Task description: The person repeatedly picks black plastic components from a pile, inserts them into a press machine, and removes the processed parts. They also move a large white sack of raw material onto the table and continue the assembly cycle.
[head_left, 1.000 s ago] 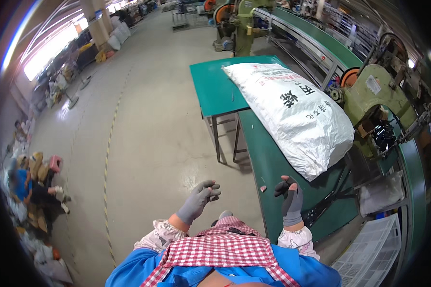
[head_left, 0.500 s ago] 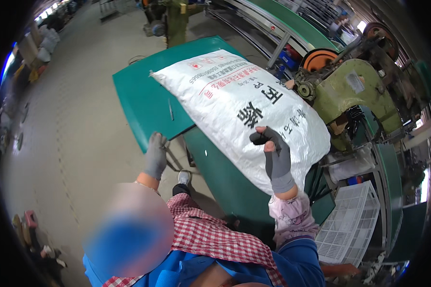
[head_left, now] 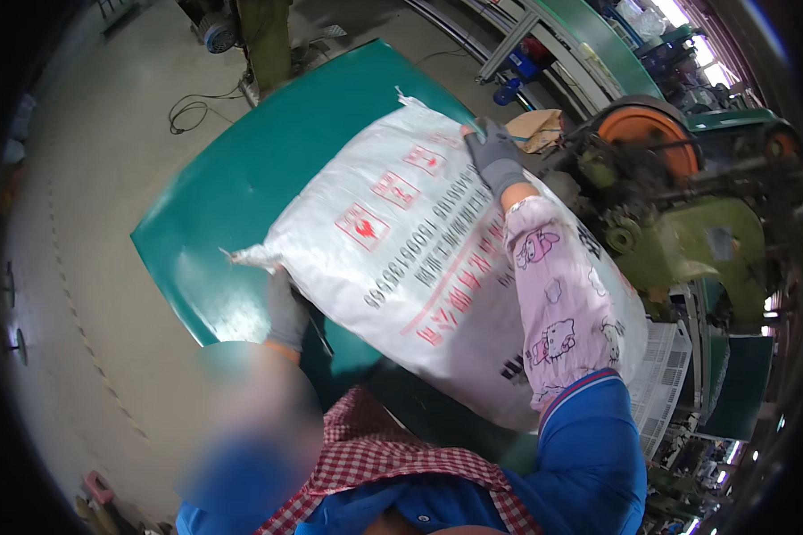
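**Q:** What does the head view show?

**A:** A worker's gloved hands meet a plump white woven sack (head_left: 393,232), which lies aslant over the near-right edge of a green surface (head_left: 250,187). One puckered corner of the sack points toward the surface's left corner, another toward its far corner; the bulk reaches over a second, darker green surface (head_left: 513,450).

**Q:** And the grip?

**A:** The left hand (head_left: 285,308) is at the sack's puckered corner, fingers partly hidden behind it. The right hand (head_left: 498,159) bends over the sack's far side, near its end. Whether either is clenched on the fabric, one cannot tell from here.

**Q:** How would such a load handle?

**A:** By its fullness, probably heavy; soft and apt to sag, with a smooth weave that could slide under gloves. It hardly looks fragile, though the fabric might tear if dragged over something sharp.

**Q:** Best hold?

**A:** Likely the gathered corners at the end nearest the surface's left and far corners, where fabric bunches into a handle; the swollen sides offer little to pinch.

**Q:** Nearby?

**A:** A green machine (head_left: 700,241) with an orange wheel (head_left: 647,143), beyond the sack's right side.
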